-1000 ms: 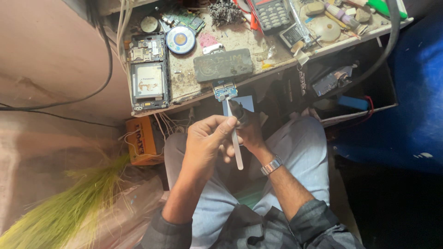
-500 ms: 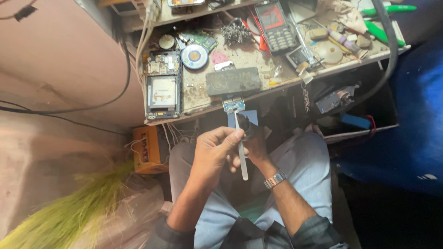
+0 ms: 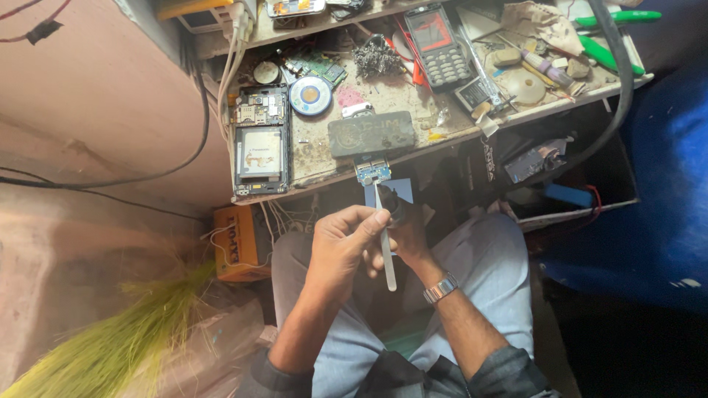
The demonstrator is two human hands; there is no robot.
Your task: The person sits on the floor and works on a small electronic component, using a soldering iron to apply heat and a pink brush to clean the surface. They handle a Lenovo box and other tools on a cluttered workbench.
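Observation:
My left hand (image 3: 341, 247) pinches a slim white tweezer-like tool (image 3: 386, 247) that stands almost upright, tip up. Right behind it, my right hand (image 3: 408, 230), with a metal watch (image 3: 440, 289) on its wrist, holds a small blue circuit board (image 3: 372, 171) and a blue square piece (image 3: 400, 189). The tool's tip touches the lower edge of the board. Both hands are over my lap, just below the edge of the workbench (image 3: 317, 158). My right hand's fingers are mostly hidden behind the left hand.
On the bench lie an opened phone with a bare frame (image 3: 259, 144), a round blue tin (image 3: 310, 96), a dark grey block (image 3: 371, 133), a keypad phone (image 3: 436, 38) and green tools (image 3: 612, 18). An orange box (image 3: 236, 239) and green broom bristles (image 3: 110, 346) are at left, an open drawer (image 3: 582, 195) at right.
The view has shifted, so the bench sits lower and further right in the picture. Both hands keep the same hold on the tool and the board.

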